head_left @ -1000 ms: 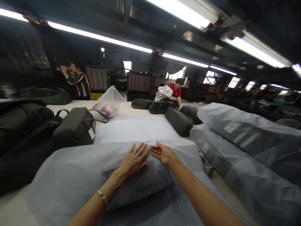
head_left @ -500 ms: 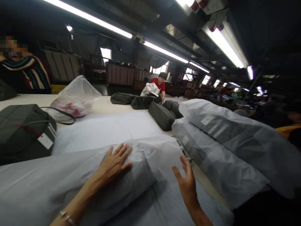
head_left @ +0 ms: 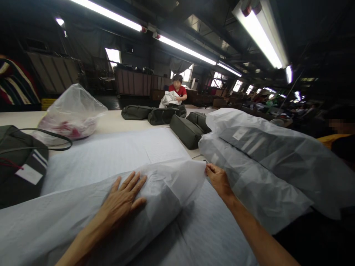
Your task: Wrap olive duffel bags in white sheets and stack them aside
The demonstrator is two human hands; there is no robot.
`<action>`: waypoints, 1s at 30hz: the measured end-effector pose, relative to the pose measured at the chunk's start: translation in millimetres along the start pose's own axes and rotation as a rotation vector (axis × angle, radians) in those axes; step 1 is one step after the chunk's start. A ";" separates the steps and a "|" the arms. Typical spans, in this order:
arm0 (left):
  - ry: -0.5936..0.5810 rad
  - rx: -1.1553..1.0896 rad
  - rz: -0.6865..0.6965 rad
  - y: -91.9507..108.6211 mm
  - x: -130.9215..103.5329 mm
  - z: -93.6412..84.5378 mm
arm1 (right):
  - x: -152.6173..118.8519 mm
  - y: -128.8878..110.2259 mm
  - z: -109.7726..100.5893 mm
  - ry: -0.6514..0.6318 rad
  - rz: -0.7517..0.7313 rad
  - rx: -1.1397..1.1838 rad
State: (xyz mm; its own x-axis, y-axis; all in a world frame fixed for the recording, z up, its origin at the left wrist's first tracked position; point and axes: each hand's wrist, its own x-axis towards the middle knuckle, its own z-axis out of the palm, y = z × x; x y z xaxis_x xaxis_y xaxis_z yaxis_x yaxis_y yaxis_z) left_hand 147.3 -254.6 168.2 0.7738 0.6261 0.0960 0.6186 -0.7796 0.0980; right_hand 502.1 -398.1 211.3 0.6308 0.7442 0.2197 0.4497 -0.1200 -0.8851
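A dark bag inside a translucent plastic bag (head_left: 163, 192) lies in front of me on pale sheeting (head_left: 133, 146). My left hand (head_left: 123, 195) rests flat on top of it with its fingers spread. At the plastic bag's loose right end, my right hand (head_left: 220, 179) pinches the edge between thumb and fingers. The contents look dark grey through the film, and their exact shape is hidden. Left of this stands a dark green handbag (head_left: 22, 162) with a looped strap and a white tag (head_left: 29, 173).
Two plastic-wrapped dark bags (head_left: 271, 159) lie to the right. Several dark green bags (head_left: 187, 131) stand farther back. A clear bag with red contents (head_left: 72, 114) sits at left. A person in red (head_left: 177, 90) handles pale material across the table; a striped sleeve (head_left: 16, 83) shows far left.
My right hand has moved up and closed on the plastic bag's loose edge, which is now pulled out to the right. My left hand stays flat on the wrapped bag. The view has shifted slightly right.
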 end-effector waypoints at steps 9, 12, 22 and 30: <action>-0.016 -0.009 -0.004 0.9 -3.8 0.0 | 53.9 3.8 35.1 -0.181 0.057 0.204; -0.015 -0.011 -0.010 2.2 -5.6 -1.0 | 69.7 12.7 50.8 -0.084 0.066 0.181; -0.078 -0.136 -0.032 11.5 -7.0 -19.2 | 101.5 46.3 61.6 0.041 0.190 -0.064; -0.111 -0.240 -0.094 14.5 -6.1 -29.4 | 9.3 -46.4 65.1 -0.160 -0.831 -0.183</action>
State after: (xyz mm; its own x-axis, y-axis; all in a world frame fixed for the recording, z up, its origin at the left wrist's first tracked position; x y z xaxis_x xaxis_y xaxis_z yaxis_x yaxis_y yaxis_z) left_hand 147.6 -269.2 198.2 0.7327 0.6798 -0.0324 0.6490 -0.6835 0.3341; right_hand 445.9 -342.8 227.6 -0.0381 0.7191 0.6939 0.8290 0.4104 -0.3798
